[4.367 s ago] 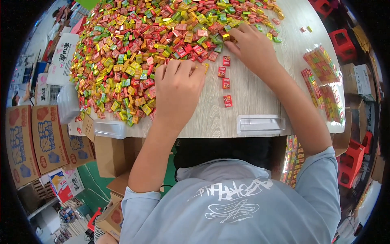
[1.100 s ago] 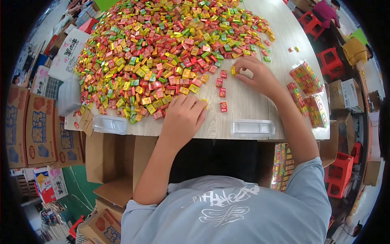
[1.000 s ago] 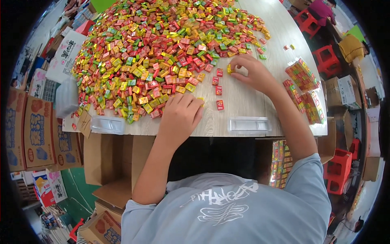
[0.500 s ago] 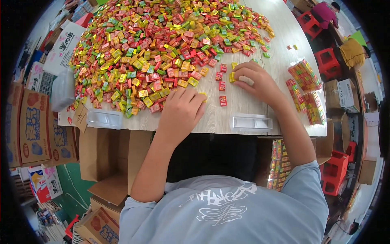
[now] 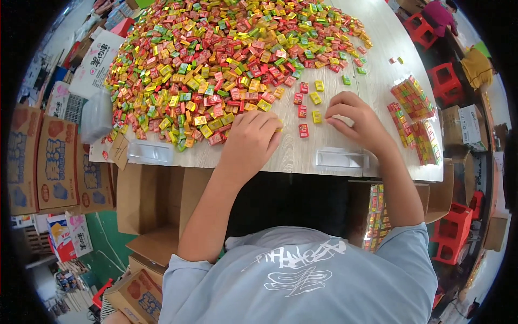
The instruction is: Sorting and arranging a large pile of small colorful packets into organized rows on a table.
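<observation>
A large heap of small candy-sized boxes (image 5: 210, 70), red, yellow, orange and green, covers much of the table. At its near edge my left hand (image 5: 251, 140) is closed, fingers curled down, with a bit of a yellow box (image 5: 280, 128) showing at the fingertips. Right of it, several red boxes (image 5: 302, 111) stand in a loose column. Beside them runs a second column of yellow boxes (image 5: 315, 98). My right hand (image 5: 355, 120) hovers just right of the nearest yellow box (image 5: 316, 116), thumb and fingers apart, apparently holding nothing.
Stacked blocks of boxes (image 5: 414, 102) stand at the table's right side. Two clear plastic trays, one at right (image 5: 340, 158) and one at left (image 5: 150, 153), lie along the front edge. Open cartons (image 5: 148, 202) sit below. A green box (image 5: 346, 80) lies beyond my right hand.
My right hand has let go of a yellow box and drawn back slightly; the yellow column now has another box. My left hand stays at the heap's edge. The whole view has shifted a little.
</observation>
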`<state>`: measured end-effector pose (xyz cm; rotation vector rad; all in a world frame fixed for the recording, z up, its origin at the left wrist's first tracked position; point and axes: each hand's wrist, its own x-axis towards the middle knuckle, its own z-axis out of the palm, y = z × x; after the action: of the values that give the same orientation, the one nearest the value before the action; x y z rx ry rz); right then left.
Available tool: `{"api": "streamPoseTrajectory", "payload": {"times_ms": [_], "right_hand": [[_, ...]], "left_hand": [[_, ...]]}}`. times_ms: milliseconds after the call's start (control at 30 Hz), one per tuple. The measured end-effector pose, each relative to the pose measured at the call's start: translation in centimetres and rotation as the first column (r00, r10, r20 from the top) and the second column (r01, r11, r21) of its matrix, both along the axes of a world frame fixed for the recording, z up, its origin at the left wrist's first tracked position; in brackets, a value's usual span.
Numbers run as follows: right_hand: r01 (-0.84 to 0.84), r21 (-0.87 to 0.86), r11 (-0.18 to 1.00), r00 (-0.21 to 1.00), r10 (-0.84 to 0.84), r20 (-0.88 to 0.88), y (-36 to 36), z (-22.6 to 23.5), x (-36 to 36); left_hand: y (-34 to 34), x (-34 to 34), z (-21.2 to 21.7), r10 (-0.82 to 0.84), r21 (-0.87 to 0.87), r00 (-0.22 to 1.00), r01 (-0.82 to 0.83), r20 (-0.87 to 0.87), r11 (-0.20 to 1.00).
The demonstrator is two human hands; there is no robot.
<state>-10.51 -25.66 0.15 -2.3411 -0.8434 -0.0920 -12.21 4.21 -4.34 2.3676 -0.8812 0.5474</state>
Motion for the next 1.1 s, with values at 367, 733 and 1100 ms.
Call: {"api": "streamPoseTrajectory", "payload": {"times_ms": [367, 733, 1100], "right_hand": [[0.173, 0.054, 0.984, 0.985, -0.173, 0.007, -5.7, 1.3, -3.0], [0.277, -0.193, 0.941, 0.938, -0.221, 0.268, -6.5, -2.4, 6.5], [0.624, -0.166, 0.764, 0.780, -0.595, 0.195, -6.8, -1.0, 8.1]], "left_hand": [[-6.4, -0.3, 1.6, -0.182, 0.102, 0.983, 0.179, 0.025, 0.979], [-6.2, 0.2, 1.3, -0.161, 0.006, 0.987, 0.161, 0.001, 0.987], [-0.8, -2.1, 1.7, -0.025, 0.005, 0.995, 0.026, -0.100, 1.000]]}}
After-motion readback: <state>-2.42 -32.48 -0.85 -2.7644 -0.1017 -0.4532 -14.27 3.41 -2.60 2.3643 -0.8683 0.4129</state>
